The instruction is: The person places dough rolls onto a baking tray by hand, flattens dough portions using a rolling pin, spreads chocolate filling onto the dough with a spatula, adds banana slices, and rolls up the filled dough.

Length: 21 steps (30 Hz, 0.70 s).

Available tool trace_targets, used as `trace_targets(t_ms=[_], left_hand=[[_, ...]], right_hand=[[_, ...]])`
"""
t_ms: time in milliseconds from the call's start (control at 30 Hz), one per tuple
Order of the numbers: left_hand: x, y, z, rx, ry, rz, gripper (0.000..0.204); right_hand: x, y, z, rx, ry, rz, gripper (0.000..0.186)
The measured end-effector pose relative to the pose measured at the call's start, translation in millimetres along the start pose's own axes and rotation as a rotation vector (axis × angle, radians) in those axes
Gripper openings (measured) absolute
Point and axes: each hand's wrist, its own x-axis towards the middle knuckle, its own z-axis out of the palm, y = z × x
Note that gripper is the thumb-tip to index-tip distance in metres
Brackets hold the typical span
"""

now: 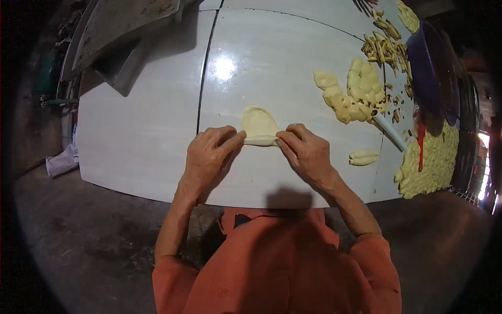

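Observation:
A pale, flat piece of dough lies on the white table, its near edge folded into a narrow roll. My left hand grips the left end of this roll between thumb and fingers, and my right hand pinches the right end the same way. Right of that hand rests a small group of rolled dough pieces. A white tube-shaped pin lies farther right, its far end against a cluster of pale yellow dough lumps.
Brown-yellow strips, another person's hand and a purple basin are at the far right. Below them, many dough pieces surround a red utensil. Metal trays overhang the table's far left corner.

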Motion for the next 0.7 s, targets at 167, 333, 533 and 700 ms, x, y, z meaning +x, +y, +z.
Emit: trace_targets(t_ms=[167, 333, 533, 700], left_hand=[[3, -7, -7, 0.074, -0.239, 0.031, 0.056], [29, -10, 8, 0.254, -0.363, 0.051, 0.087], [16, -27, 6, 0.343, -0.387, 0.048, 0.102], [20, -22, 9, 0.314, -0.453, -0.006, 0.116]], right_hand=[[7, 0, 3, 0.086, 0.131, -0.053, 0.023], [29, 12, 9, -0.096, -0.262, -0.209, 0.082], [23, 37, -7, -0.264, -0.397, -0.196, 0.094], [40, 28, -7, -0.183, -0.391, -0.175, 0.107]])
